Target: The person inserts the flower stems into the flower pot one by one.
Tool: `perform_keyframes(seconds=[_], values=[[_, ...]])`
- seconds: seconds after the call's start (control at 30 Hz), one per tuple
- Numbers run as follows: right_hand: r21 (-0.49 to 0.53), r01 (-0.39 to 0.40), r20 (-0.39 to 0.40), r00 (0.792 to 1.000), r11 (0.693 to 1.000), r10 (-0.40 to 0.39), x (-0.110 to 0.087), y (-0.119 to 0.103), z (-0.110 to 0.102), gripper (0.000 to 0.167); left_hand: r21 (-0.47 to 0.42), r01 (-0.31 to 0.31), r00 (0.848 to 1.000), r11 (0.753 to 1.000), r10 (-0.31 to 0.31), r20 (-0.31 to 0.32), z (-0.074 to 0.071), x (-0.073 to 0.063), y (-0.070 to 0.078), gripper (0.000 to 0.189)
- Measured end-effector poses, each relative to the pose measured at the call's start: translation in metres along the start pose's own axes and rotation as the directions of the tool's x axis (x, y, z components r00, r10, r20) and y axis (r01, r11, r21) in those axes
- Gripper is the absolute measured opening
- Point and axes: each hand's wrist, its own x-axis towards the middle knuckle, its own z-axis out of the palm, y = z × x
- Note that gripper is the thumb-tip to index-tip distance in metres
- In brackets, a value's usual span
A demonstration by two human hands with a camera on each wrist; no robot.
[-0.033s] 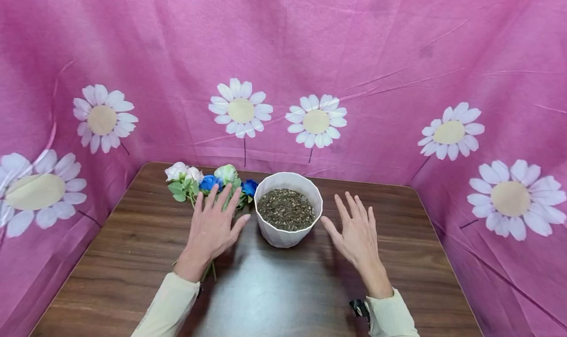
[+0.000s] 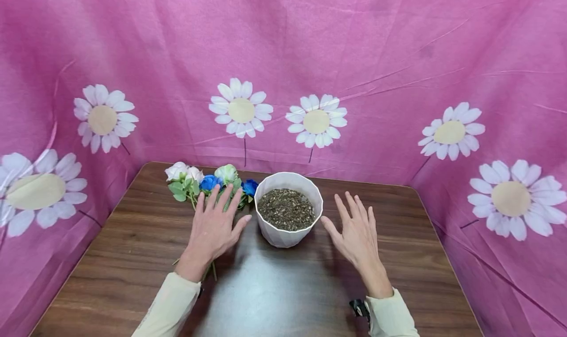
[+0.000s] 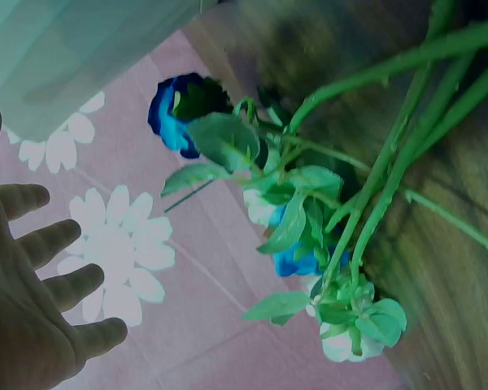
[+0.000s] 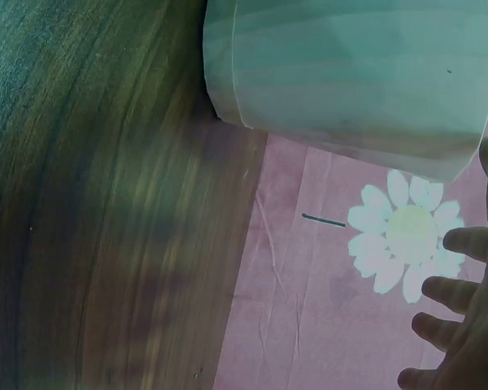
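A white faceted flower pot (image 2: 285, 237) stands upright on the wooden table, holding dark soil (image 2: 287, 210). My left hand (image 2: 214, 231) hovers to its left with fingers spread, overlapping a bunch of artificial-looking roses in the head view. That bunch has blue roses (image 2: 210, 182), pale pink ones (image 2: 177, 171) and a greenish-white one (image 2: 227, 172). In the left wrist view, its green stems (image 3: 398, 154) cross over the table, apart from my fingers. On the pot's other side, my right hand (image 2: 358, 236) is held with spread fingers, its thumb near the rim. Neither hand holds anything.
The brown wooden table (image 2: 398, 258) reaches back to a pink cloth (image 2: 381, 42) printed with large white daisies. This cloth hangs along the back and both sides. The roses lie at the table's back left, close beside the pot.
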Motion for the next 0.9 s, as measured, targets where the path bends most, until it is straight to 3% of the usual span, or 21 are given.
perform_keyframes(seconds=[0.33, 0.57, 0.7, 0.9], values=[[0.017, -0.002, -0.025, 1.0, 1.0, 0.002, -0.003, -0.001, -0.002, 0.07, -0.007, 0.004, 0.999, 1.0, -0.005, -0.051, -0.002, -0.003, -0.003, 0.068], [0.049, -0.02, -0.011, 1.0, 0.999, 0.02, -0.003, -0.001, 0.0, 0.07, -0.007, 0.028, 0.999, 1.0, -0.028, -0.021, -0.001, -0.006, -0.008, 0.069], [0.069, -0.037, -0.017, 0.999, 0.997, 0.038, -0.004, -0.002, -0.001, 0.069, -0.018, 0.028, 0.999, 0.999, -0.029, -0.04, 0.0, -0.006, -0.013, 0.07], [0.229, -0.07, -0.041, 0.996, 0.971, 0.082, -0.002, -0.004, -0.002, 0.061, -0.063, 0.021, 0.997, 0.998, -0.025, -0.073, -0.001, -0.007, -0.021, 0.071]])
